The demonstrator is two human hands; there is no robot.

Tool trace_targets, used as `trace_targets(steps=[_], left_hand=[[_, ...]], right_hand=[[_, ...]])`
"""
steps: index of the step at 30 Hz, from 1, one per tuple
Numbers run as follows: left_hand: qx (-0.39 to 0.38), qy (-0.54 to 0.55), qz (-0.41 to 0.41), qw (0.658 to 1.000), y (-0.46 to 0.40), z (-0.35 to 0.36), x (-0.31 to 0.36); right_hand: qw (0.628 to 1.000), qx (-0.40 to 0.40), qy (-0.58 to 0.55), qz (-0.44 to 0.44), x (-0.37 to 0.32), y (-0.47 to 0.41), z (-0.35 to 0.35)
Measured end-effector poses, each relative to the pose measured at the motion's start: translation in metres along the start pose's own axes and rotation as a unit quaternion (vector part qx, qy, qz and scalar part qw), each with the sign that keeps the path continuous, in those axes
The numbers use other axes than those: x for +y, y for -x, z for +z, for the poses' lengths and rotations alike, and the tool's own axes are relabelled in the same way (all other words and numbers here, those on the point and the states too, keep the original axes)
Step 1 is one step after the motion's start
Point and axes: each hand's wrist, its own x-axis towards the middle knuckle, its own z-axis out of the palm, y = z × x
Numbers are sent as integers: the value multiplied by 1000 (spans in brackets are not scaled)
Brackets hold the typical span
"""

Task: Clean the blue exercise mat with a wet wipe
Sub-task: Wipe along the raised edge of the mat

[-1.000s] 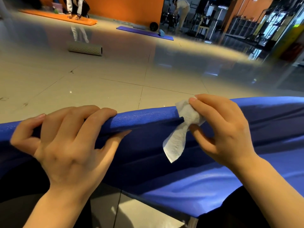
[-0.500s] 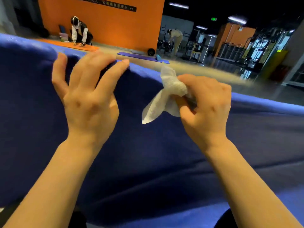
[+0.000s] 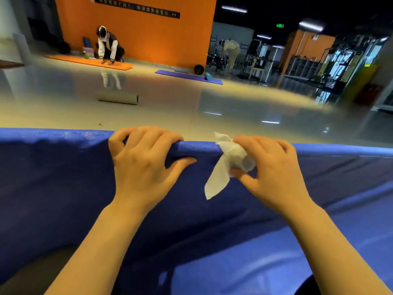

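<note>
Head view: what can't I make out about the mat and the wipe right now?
- Blue mat: both ends cut off by the frame edges; far face hidden behind its raised edge.
- Left hand fingertips: hidden over that edge.
- Wet wipe: part bunched inside the right hand; dirt on it too small to tell.

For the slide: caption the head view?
Left hand grips the raised blue mat edge; right hand holds the wet wipe on it.

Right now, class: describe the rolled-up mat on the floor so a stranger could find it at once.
Start at the orange wall and come forward over the shiny floor. The rolled grey mat lies alone there. The orange mat and purple mat lie flat; only this one is rolled.
</note>
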Motion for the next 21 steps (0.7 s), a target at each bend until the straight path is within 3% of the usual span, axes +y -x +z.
trace_targets(steps=[5, 10, 13, 19, 21], left_hand=[[13, -5, -17, 1000, -1, 15, 10], [164, -64, 7, 984, -6, 15, 28], [214, -83, 12, 973, -3, 13, 31], [100, -39, -116, 987, 16, 21, -6], [62, -21, -115, 991, 19, 19, -23]], right_hand=[[997, -24, 43, 64, 35, -26, 25], [990, 135, 42, 15, 34, -47, 12], [982, 190, 8, -14, 26, -56, -4], [997, 73, 5, -34, 6, -46, 25], [997, 60, 3, -39, -1, -40, 27]])
